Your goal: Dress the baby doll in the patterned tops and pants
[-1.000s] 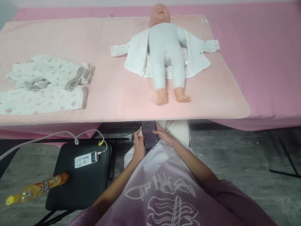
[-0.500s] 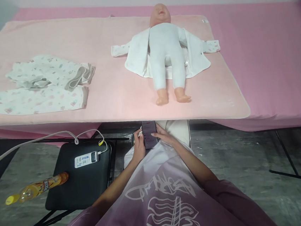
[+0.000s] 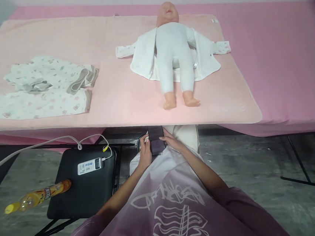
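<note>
Down in my lap, below the table's front edge, a smartphone (image 3: pixel 157 142) with a dark screen rests between my hands. My left hand (image 3: pixel 145 150) grips its left side. At its right edge, my right hand (image 3: pixel 172 140) holds it too, the thumb over the screen. On the table a baby doll (image 3: pixel 173 46) lies on its back, feet towards me. It has a white cloth body, and an open white baby jacket (image 3: pixel 144 56) is spread under it with both sleeves out. To the left lie patterned baby clothes (image 3: pixel 47 73), with more patterned cloth (image 3: pixel 38 105) in front.
A peach mat (image 3: pixel 112 111) covers much of the pink-draped table (image 3: pixel 280 65). On my left, a black folding chair (image 3: pixel 83 192) bears a yellow-capped drink bottle (image 3: pixel 39 196) and a small white device (image 3: pixel 89 166). A white cable (image 3: pixel 45 143) runs from that device.
The phone's screen looks darker, and my right thumb has shifted slightly upward on it. The view has moved a little; doll and clothes lie as before.
</note>
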The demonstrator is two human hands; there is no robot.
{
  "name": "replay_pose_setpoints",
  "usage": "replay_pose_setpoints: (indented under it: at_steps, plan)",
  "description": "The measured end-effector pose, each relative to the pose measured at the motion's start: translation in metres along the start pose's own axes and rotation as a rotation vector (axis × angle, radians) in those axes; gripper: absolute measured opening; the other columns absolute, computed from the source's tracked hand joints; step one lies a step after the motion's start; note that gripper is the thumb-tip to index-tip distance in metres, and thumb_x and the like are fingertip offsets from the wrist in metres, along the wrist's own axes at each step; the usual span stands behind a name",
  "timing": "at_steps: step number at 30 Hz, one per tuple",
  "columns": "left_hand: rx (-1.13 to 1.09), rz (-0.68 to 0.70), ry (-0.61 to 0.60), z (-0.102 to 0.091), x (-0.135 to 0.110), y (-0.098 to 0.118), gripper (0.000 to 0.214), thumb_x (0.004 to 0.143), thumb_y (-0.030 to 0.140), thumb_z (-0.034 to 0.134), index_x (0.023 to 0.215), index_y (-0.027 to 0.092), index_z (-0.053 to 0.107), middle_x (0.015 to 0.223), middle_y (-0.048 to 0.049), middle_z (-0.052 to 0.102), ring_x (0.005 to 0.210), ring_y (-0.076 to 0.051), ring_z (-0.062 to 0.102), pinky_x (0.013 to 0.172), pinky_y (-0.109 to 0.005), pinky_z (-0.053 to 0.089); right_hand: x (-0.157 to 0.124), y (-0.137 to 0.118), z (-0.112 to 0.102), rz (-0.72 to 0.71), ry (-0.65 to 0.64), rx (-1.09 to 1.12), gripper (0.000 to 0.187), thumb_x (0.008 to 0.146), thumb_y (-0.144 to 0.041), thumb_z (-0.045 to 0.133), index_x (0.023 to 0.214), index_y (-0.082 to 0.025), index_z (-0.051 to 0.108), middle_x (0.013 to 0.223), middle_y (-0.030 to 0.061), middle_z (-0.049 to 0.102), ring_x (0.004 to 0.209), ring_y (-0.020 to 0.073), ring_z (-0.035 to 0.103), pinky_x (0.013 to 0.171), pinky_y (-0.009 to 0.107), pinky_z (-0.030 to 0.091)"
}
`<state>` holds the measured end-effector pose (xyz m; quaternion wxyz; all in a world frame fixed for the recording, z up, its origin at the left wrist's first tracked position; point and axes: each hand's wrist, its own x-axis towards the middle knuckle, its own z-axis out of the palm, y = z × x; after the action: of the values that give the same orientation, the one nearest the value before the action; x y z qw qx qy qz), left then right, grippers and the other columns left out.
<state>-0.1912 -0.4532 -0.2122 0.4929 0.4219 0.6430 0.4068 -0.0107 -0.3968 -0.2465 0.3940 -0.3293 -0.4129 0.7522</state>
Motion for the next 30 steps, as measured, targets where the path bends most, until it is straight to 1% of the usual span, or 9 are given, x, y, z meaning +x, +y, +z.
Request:
replay_pose_setpoints:
  at_steps: [2,4,7,9,13,17,20,25,30]
  plan:
    - [0.008,-0.005,0.001,0.0,0.0,0.0,0.067,0.107,0.081,0.038,0.14,0.025,0.054,0.143,-0.0127,0.065,0.13,-0.027,0.064,0.114,-0.044,0.049,-0.005,0.0,0.0,0.004,-0.024,-0.031,0.081,0.09,-0.047,0.082,0.163,-0.036,0.05,0.162,0.0025,0.061,0.155,0.0246,0.053,0.132,0.043,0.042]
    - [0.012,-0.013,0.001,0.0,0.0,-0.001,0.066,0.108,0.08,0.037,0.139,0.025,0.055,0.142,-0.0123,0.066,0.13,-0.027,0.064,0.114,-0.043,0.048,-0.011,0.0,0.001,0.003,-0.06,-0.061,0.097,0.084,-0.042,0.089,0.167,-0.032,0.042,0.164,0.0063,0.058,0.153,0.0246,0.054,0.132,0.042,0.041]
    - [0.005,-0.015,-0.003,0.0,-0.001,0.0,0.065,0.108,0.08,0.037,0.14,0.026,0.054,0.14,-0.0116,0.066,0.127,-0.026,0.064,0.112,-0.042,0.049,-0.018,0.0,0.003,-0.003,-0.094,-0.125,0.117,0.078,-0.036,0.095,0.172,-0.025,0.026,0.163,0.0117,0.056,0.145,0.024,0.059,0.126,0.039,0.046]
    - [0.006,-0.029,-0.004,0.0,-0.001,0.001,0.067,0.107,0.081,0.037,0.141,0.026,0.054,0.137,-0.0112,0.067,0.123,-0.026,0.066,0.109,-0.042,0.051,-0.021,0.0,0.004,-0.01,-0.095,-0.198,0.121,0.079,-0.033,0.094,0.174,-0.023,0.019,0.16,0.0125,0.057,0.139,0.0228,0.061,0.12,0.036,0.05]
    - [0.01,-0.043,-0.009,-0.001,-0.002,0.003,0.068,0.107,0.082,0.037,0.142,0.026,0.053,0.132,-0.0104,0.069,0.117,-0.026,0.067,0.104,-0.041,0.052,-0.02,0.001,0.005,-0.006,-0.075,-0.241,0.12,0.083,-0.034,0.091,0.175,-0.022,0.016,0.158,0.0122,0.059,0.138,0.0231,0.062,0.12,0.036,0.05]
    - [0.021,-0.015,0.004,-0.001,-0.002,0.003,0.067,0.107,0.081,0.037,0.139,0.026,0.054,0.138,-0.0108,0.067,0.126,-0.026,0.065,0.111,-0.041,0.05,-0.016,-0.001,0.004,-0.007,-0.067,-0.165,0.099,0.089,-0.043,0.084,0.171,-0.027,0.031,0.163,0.01,0.056,0.152,0.0257,0.055,0.132,0.044,0.039]
    - [0.022,-0.023,0.004,0.0,-0.001,0.002,0.069,0.106,0.083,0.037,0.139,0.026,0.054,0.138,-0.0115,0.067,0.126,-0.027,0.065,0.111,-0.043,0.05,-0.015,-0.002,0.004,-0.002,-0.05,-0.121,0.085,0.093,-0.048,0.078,0.167,-0.033,0.041,0.166,0.0059,0.056,0.157,0.0255,0.05,0.137,0.047,0.033]
    - [0.013,-0.013,-0.02,-0.001,-0.002,0.003,0.069,0.106,0.083,0.037,0.142,0.026,0.052,0.144,-0.0134,0.065,0.129,-0.027,0.065,0.115,-0.045,0.049,-0.016,0.004,0.006,-0.006,-0.024,-0.117,0.088,0.091,-0.05,0.083,0.166,-0.031,0.041,0.167,0.0068,0.055,0.154,0.0248,0.054,0.135,0.044,0.037]
    - [0.023,-0.017,-0.029,-0.001,-0.003,0.002,0.069,0.107,0.082,0.037,0.145,0.026,0.05,0.145,-0.014,0.065,0.13,-0.028,0.065,0.114,-0.045,0.05,-0.014,0.01,0.009,-0.03,0.027,-0.125,0.084,0.093,-0.052,0.083,0.164,-0.031,0.043,0.162,0.008,0.059,0.149,0.0252,0.058,0.134,0.044,0.04]
